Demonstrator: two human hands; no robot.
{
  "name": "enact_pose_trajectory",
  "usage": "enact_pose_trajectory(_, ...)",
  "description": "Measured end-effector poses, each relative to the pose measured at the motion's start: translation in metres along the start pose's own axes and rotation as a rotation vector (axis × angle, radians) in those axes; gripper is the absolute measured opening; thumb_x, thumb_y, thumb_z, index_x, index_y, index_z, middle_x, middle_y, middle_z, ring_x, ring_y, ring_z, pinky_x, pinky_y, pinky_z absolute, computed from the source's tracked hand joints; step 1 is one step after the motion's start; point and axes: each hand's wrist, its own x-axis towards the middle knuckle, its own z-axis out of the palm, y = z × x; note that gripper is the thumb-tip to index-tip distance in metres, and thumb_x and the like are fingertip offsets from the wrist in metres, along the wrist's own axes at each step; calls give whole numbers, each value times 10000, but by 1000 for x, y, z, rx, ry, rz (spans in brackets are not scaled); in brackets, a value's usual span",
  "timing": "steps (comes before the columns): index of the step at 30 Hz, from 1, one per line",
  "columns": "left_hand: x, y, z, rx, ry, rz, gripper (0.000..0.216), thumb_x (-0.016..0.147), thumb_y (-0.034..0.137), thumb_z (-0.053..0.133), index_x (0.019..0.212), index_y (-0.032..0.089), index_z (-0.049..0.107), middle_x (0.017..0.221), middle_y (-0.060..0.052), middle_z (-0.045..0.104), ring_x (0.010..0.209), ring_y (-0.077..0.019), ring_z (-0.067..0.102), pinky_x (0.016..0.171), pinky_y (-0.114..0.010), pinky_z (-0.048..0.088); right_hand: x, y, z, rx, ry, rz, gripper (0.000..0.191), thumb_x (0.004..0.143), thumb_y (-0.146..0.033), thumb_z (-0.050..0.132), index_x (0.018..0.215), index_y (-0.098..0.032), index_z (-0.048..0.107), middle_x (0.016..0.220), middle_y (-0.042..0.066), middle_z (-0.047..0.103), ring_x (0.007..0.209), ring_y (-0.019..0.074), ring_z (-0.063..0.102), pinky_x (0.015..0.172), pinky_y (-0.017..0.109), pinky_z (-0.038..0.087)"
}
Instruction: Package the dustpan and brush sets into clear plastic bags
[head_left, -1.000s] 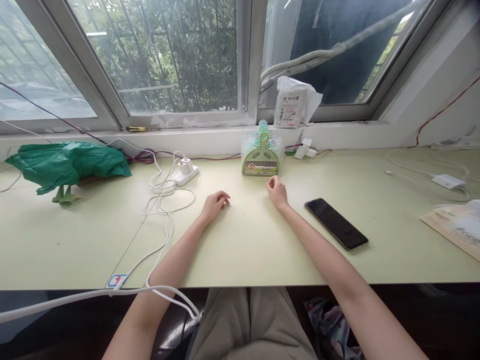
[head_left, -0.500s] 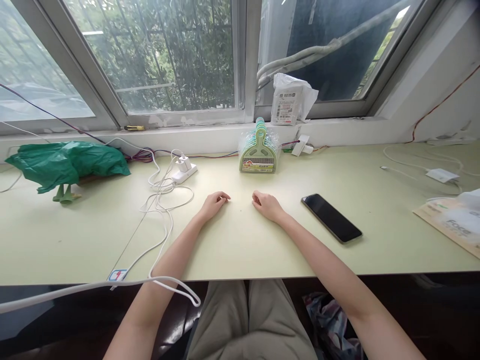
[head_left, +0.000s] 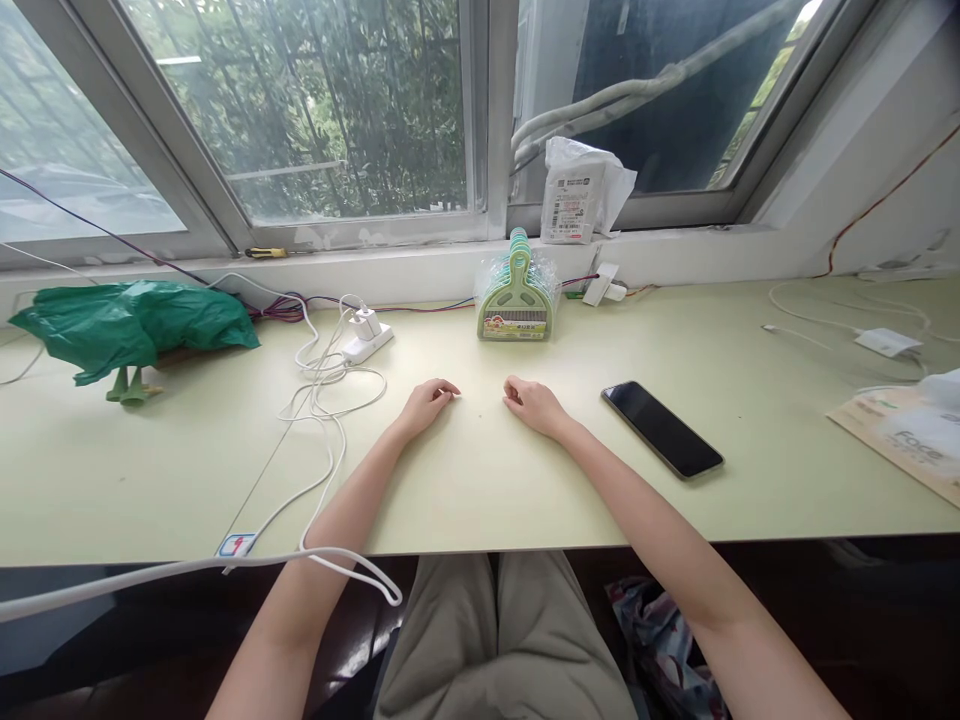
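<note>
On the pale-green flat surface [head_left: 465, 490], the left hand [head_left: 427, 404] lies near thin white cables [head_left: 324, 372], fingers slightly parted; the right hand [head_left: 533, 405], fingers curled narrow, near a black oblong phone [head_left: 663, 430].

Green plastic bag [head_left: 150, 320], left; yellow-black tool [head_left: 266, 253] and wrapped package [head_left: 576, 200], on windowsill [head_left: 405, 265]; printed packet [head_left: 900, 440], far right.

We see bright daylight coming from the windows [head_left: 300, 110], a soft sheen on the desk [head_left: 465, 480], deep shadow below, and stretched picture edges.
</note>
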Motion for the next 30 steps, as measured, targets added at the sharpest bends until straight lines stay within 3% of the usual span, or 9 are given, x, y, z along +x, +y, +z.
enact_pose_trajectory(15,1,-4,1,1,-4,3,279,835,254,440,946,212,692,979,-35,681,832,-160,584,815,-290,447,3,3,3,54,19,49,28,837,-231,513,814,-233,497,761,-2,619,651,150,520,610,253,318)
enact_pose_trajectory(18,1,-1,1,16,-10,8,281,836,248,441,947,208,696,972,-37,681,824,-160,574,814,-292,443,17,13,10,240,148,233,39,828,-263,530,849,-234,515,866,11,657,694,150,572,646,258,386)
enact_pose_trajectory(20,1,0,1,22,-12,10,282,835,242,442,946,207,699,969,-38,684,819,-160,572,814,-292,443,30,25,14,362,327,362,127,837,-228,489,963,-224,504,1004,48,657,781,157,603,722,276,442)
enact_pose_trajectory(24,1,1,1,4,-10,2,280,832,241,444,942,203,698,984,-40,691,821,-162,580,808,-292,446,59,53,14,267,625,524,325,762,-153,545,1078,-185,474,1218,148,569,1082,234,554,973,379,419)
enact_pose_trajectory(27,-1,2,0,-6,-13,6,276,836,244,441,942,198,692,994,-44,689,854,-165,589,821,-289,449,79,68,11,230,724,596,439,751,-158,603,1162,-163,447,1296,192,521,1247,294,460,1061,449,354)
enact_pose_trajectory(30,-3,5,-2,-6,-12,11,269,839,238,441,939,191,687,983,-43,686,868,-160,595,821,-278,453,94,74,8,255,749,672,495,745,-202,663,1188,-165,444,1313,181,529,1256,314,449,1030,457,386)
